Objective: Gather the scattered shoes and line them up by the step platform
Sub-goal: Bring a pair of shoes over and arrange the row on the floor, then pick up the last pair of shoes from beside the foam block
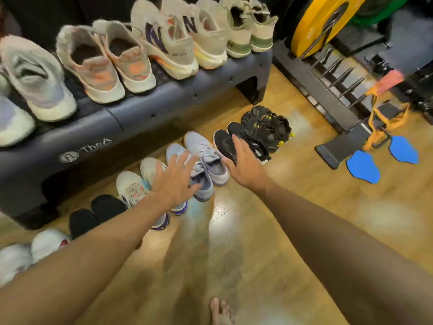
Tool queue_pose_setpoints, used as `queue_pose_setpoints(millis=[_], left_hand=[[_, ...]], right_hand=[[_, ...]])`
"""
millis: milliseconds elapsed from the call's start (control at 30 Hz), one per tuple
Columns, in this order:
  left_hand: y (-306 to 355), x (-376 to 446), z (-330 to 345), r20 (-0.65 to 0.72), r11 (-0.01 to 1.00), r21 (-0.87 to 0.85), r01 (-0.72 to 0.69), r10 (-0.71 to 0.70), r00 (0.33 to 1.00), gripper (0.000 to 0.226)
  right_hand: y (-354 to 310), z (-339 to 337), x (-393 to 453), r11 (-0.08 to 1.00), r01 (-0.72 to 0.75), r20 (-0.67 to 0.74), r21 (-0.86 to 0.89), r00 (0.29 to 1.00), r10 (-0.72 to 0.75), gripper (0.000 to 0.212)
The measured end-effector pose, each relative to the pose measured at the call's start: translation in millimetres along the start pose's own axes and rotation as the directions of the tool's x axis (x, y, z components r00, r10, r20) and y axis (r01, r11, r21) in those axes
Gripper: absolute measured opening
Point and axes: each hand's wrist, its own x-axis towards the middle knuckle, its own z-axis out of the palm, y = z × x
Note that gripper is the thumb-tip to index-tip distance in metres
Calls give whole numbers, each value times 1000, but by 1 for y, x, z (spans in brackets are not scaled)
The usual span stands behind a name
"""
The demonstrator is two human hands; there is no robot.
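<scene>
The step (140, 113) sits far and left, with shoes on top. On the floor near it, a row of shoes runs from left to right. The left hand (174, 181) hangs flat over the blue shoes (206, 165), fingers spread, holding nothing. The right hand (244, 165) rests on the black shoes (236, 143); I cannot tell if its fingers grip them. These shoes lie long-ways, toes pointing far toward the step. A bump from the left hand could knock the blue shoes crooked. The black pair could end up too close to the strappy shoes (267, 127).
</scene>
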Motion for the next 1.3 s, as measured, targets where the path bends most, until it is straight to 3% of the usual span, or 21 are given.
queue_pose_setpoints(millis=[133,267,367,500,567,633,667,767,900,1033,1200,1300], left_hand=[[35,-19,-135,-32,996,-85,32,-34,999,79],[90,-52,-271,-13,978,-205,-24,22,1000,72],[141,-79,-373,-1,945,-315,-85,90,996,55],[210,-103,-500,-53,890,-385,-245,243,969,40],[245,-114,-549,-128,866,-409,-287,257,958,27],[280,-127,-587,-197,834,-445,-326,264,944,6],[302,-135,-603,-243,817,-449,-361,277,930,10],[372,-155,-642,-363,748,-455,-484,340,867,12],[485,-156,-680,-402,625,-414,-662,527,749,11],[609,-139,-689,-342,479,-397,-783,714,611,5],[759,-106,-668,-159,360,-500,-788,856,492,42],[848,-92,-670,-116,233,-498,-836,937,330,72]], right_hand=[[-42,-120,-22,999,1,0,53,1000,-1,73],[-72,-250,-60,987,-60,-3,150,998,61,69],[-89,-358,-96,962,-71,12,262,997,71,63],[-96,-500,-162,939,-57,-110,340,989,100,56],[-89,-558,-205,913,-48,-196,405,971,138,42],[-75,-606,-251,893,-20,-297,451,939,171,13],[-69,-627,-275,880,-18,-335,474,921,200,9],[-41,-678,-340,850,-32,-452,526,836,311,18],[9,-736,-407,821,-5,-572,571,715,402,3],[71,-782,-471,829,-77,-647,554,588,486,32],[159,-820,-553,783,-309,-630,540,469,619,49],[212,-849,-598,731,-478,-618,486,403,675,60]])
